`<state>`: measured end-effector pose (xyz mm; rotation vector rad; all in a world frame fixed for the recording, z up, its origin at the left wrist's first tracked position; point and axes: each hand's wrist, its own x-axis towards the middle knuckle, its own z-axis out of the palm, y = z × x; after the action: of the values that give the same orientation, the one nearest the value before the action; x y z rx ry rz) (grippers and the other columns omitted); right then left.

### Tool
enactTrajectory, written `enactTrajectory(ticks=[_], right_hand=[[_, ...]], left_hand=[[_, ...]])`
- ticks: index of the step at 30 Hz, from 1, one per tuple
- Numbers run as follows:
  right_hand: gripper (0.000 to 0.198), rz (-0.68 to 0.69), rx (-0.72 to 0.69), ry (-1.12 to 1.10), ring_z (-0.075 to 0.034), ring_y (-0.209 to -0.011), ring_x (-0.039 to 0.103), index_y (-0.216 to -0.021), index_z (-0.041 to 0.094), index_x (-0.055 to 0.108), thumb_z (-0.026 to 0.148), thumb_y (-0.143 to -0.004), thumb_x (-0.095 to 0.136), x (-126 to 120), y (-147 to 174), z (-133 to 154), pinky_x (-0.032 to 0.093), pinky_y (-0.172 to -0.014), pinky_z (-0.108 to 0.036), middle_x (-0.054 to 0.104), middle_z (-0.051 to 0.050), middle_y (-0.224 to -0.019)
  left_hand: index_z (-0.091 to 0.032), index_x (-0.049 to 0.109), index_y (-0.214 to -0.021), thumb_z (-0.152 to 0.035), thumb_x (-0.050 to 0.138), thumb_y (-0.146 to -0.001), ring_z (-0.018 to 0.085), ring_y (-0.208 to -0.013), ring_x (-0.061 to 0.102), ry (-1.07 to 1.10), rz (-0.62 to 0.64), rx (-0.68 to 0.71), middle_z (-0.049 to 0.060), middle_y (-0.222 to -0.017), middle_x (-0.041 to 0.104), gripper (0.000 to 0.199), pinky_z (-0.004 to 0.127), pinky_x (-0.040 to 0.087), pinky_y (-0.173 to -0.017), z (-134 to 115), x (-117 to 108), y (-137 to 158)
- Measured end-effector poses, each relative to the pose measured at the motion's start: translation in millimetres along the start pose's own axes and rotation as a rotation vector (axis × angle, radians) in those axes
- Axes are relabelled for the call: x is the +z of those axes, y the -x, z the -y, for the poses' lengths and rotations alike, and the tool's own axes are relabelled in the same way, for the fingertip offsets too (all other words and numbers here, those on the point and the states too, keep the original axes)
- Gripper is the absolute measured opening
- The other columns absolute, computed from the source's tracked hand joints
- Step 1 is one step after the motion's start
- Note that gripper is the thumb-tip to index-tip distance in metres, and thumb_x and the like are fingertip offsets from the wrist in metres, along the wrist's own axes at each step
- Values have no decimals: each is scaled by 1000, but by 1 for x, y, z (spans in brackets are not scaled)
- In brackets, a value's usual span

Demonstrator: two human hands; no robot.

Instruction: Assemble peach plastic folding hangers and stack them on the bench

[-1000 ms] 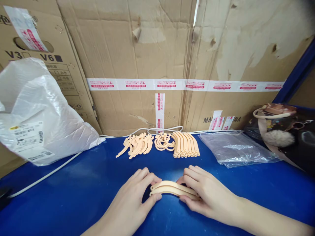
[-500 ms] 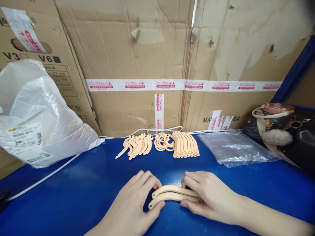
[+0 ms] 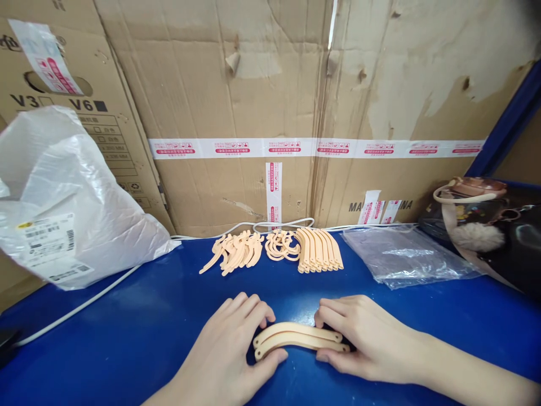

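Note:
Two pale, curved plastic strips with a hole at each end lie side by side on the blue table: a rear strip (image 3: 300, 329) and a front strip (image 3: 296, 340). My left hand (image 3: 236, 344) grips their left ends, its thumb against the front strip and its bent fingers behind. Around the right ends is my right hand (image 3: 359, 338), closed with the thumb in front and the fingertips at the back. Beyond my hands, a row of similar curved strips (image 3: 319, 250) lies neatly beside a cluster of ring-like pieces (image 3: 281, 246) and a heap of hooked pieces (image 3: 239, 252).
A white plastic bag (image 3: 76, 208) with labels leans on a cardboard box (image 3: 38, 129) at left. Cardboard (image 3: 220, 101) stands along the back, with a white cable (image 3: 76, 307) below. At right lie a clear plastic bag (image 3: 406, 256), a bottle (image 3: 465, 203) and a black bag (image 3: 524, 242).
The rear strip has shifted left and now sits closer against the front strip, their ends nearly lined up. My right hand has moved slightly right, uncovering the strips' right ends.

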<state>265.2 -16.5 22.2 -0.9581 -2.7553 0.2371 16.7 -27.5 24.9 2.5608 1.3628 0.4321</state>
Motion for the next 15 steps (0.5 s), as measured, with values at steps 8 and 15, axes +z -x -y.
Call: enactTrajectory(ticks=[8,15], right_hand=[[23,1,38,-89,-11,-60,46,-85,20,47,42,-87,53,0,-2,-2,28,-53,-24,56,2,-76],[32,12,54,-125,-11,-61,45,-82,21,46,50,-82,58,-1,-1,-2,28,-54,-24,54,3,-75]], left_hand=[[-22,52,-84,-23,53,-82,19,-81,53,72,45,21,-1,-83,58,3,33,40,-74,-3,-1,-2],[-21,49,-80,-18,53,-74,18,-77,52,57,22,26,-1,-80,55,7,33,40,-73,-2,0,-2]])
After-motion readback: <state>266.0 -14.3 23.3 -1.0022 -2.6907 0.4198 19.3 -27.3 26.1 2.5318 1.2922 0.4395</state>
